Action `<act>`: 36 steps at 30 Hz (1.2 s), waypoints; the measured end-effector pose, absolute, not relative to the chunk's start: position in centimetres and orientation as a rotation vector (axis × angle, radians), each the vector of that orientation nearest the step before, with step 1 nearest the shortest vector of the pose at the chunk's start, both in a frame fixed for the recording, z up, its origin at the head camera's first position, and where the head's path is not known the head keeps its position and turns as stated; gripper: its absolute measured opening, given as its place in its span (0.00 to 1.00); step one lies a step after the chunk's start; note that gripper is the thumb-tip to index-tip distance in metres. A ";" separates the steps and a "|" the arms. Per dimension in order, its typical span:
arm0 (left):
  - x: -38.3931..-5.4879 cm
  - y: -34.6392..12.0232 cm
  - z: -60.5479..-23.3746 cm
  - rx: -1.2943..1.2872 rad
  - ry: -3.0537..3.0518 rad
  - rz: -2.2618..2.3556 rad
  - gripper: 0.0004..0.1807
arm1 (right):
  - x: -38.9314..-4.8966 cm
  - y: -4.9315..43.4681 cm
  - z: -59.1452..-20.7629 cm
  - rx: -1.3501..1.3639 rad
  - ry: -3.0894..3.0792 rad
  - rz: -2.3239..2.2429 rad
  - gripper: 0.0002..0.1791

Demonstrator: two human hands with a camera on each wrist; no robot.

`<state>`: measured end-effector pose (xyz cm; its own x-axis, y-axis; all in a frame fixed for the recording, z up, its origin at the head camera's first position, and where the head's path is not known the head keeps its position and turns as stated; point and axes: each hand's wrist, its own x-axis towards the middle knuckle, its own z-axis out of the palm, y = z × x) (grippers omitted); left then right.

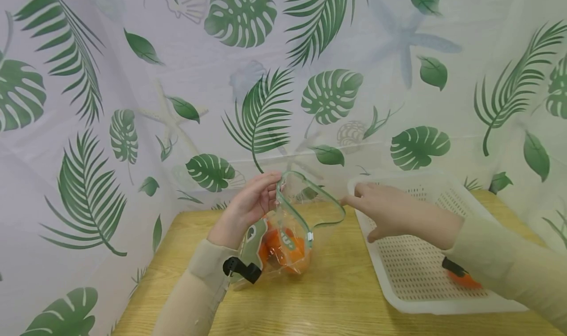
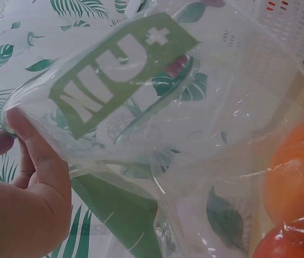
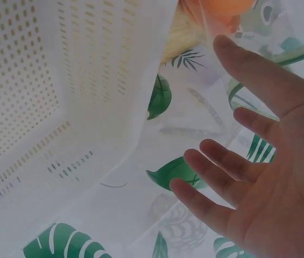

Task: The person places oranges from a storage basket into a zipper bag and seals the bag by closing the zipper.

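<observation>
On the desk [image 1: 345,296], the white perforated basket [image 1: 409,272] stands to the right of the clear slider-zip bag [image 1: 252,235], whose mouth gapes. The left hand [image 1: 252,200] has its fingers clamped on the zip edge; holding that edge high should keep the opening wide. The right hand [image 1: 392,210] reaches by the basket's rim, fingers spread apart, holding nothing; best kept clear of the loose film. The round orange fruits [image 1: 288,252] sit low inside, which probably steadies the bag. The white slider [image 1: 310,236] is best left unsnagged.

white, green-leaf-printed sheet walls [image 1: 381,95]: upper frame, both sides | yellow wood-grain tabletop [image 1: 341,291]: lower centre | light: soft, diffuse
</observation>
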<state>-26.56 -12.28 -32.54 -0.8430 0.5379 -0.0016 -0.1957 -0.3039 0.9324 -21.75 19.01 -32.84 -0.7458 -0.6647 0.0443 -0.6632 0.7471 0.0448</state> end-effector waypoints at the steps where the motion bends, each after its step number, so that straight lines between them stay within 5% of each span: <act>1: -26.6 -12.3 -32.6 0.430 1.490 2.177 0.23 | -21.7 19.1 -32.9 1.096 -2.885 -0.037 0.51; 36: -26.7 -12.3 -33.0 0.408 1.499 2.182 0.24 | -21.4 22.8 -33.8 0.952 -3.028 -0.004 0.52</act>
<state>-26.70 -12.30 -33.02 -0.8506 0.5255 -0.0149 -0.2024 -0.3012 0.9318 -21.40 22.77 -33.82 -0.8197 -0.5718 -0.0320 -0.5719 0.8203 -0.0072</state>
